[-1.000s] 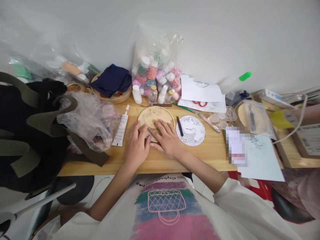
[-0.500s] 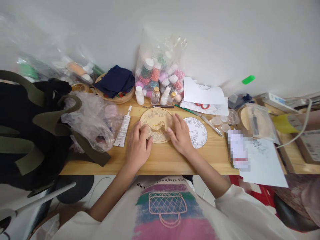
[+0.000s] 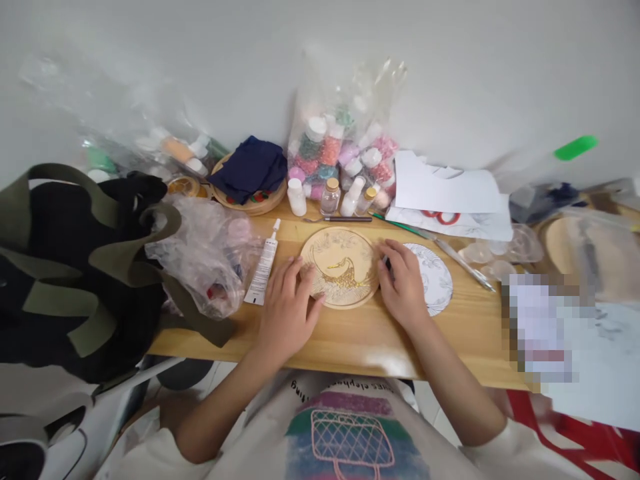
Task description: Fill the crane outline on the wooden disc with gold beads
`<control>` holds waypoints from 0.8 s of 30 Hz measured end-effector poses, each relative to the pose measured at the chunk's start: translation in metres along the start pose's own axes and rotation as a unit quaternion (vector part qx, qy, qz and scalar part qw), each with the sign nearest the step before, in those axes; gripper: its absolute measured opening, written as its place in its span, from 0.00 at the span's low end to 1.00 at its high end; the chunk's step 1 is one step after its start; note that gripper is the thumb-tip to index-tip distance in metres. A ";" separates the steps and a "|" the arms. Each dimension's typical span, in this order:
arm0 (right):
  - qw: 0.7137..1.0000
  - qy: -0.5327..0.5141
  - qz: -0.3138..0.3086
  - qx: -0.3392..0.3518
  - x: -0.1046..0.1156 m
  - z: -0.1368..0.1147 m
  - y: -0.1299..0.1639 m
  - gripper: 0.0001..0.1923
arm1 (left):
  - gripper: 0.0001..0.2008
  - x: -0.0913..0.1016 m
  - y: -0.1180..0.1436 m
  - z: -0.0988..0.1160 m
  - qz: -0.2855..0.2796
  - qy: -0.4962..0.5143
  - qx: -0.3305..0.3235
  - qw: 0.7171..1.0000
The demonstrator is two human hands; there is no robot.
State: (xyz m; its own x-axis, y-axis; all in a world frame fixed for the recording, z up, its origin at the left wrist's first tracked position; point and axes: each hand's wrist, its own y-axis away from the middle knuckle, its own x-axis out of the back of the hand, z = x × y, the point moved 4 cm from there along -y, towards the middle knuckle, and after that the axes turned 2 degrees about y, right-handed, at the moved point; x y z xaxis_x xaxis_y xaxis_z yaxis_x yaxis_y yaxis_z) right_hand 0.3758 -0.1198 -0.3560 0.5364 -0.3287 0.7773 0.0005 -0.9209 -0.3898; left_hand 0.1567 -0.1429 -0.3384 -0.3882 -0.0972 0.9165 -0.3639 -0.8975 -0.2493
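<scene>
A round wooden disc (image 3: pixel 343 248) with a line drawing and a gold-coloured bird lies flat on the table. My left hand (image 3: pixel 290 307) grips its left rim, fingertips on the edge and thumb at the lower left. At the disc's right edge rests my right hand (image 3: pixel 404 287), fingers slightly bent and thumb apart from them. A small dark patch shows between that thumb and the fingers; I cannot tell what it is. Partly behind the right hand is a round paper drawing (image 3: pixel 436 277). Left of the disc lies a white tube with a nozzle (image 3: pixel 263 270).
Behind the disc are a dark-handled tool (image 3: pixel 347 219), small bottles (image 3: pixel 330 197) and a clear bag of coloured jars (image 3: pixel 327 143). Red-handled scissors (image 3: pixel 443 218) lie under white paper. A metal pen-like tool (image 3: pixel 465 263) lies right. A dark bag (image 3: pixel 75 267) fills the left.
My right hand has moved off the disc's face to its right edge, uncovering more of the gold bird. My left hand stays at the left rim. The whole view has shifted.
</scene>
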 end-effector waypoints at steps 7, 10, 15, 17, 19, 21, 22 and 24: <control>0.995 0.022 0.071 -0.061 0.014 0.005 -0.001 0.12 | 0.27 0.001 -0.040 -0.007 -0.116 0.031 -0.171 0.978; 0.995 0.019 0.056 -0.085 0.016 0.006 -0.002 0.11 | 0.29 -0.011 -0.045 -0.006 -0.131 0.068 -0.222 0.964; 0.996 0.006 0.018 -0.093 0.019 0.003 -0.003 0.08 | 0.31 -0.021 -0.040 -0.005 -0.136 0.075 -0.222 0.963; 0.996 0.004 0.007 -0.088 0.020 0.001 -0.004 0.07 | 0.31 -0.020 -0.039 -0.005 -0.136 0.078 -0.217 0.963; 0.997 0.004 0.000 -0.081 0.019 -0.001 -0.005 0.06 | 0.31 -0.019 -0.040 -0.005 -0.136 0.081 -0.215 0.964; 0.997 0.004 -0.003 -0.072 0.018 -0.002 -0.005 0.07 | 0.30 -0.018 -0.041 -0.004 -0.139 0.083 -0.215 0.963; 0.998 0.003 -0.004 -0.069 0.018 -0.002 -0.005 0.07 | 0.29 -0.017 -0.041 -0.003 -0.141 0.083 -0.215 0.963; 0.997 0.002 -0.008 -0.071 0.017 -0.002 -0.005 0.07 | 0.28 -0.017 -0.042 -0.002 -0.145 0.085 -0.213 0.962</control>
State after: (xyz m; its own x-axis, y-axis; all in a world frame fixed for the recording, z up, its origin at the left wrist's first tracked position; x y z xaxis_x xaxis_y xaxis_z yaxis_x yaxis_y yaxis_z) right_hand 0.3834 -0.1212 -0.3396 0.5340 -0.3139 0.7850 -0.1111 -0.9465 -0.3028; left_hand 0.1767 -0.1027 -0.3438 -0.3375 0.2352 0.9115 -0.7780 -0.6147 -0.1295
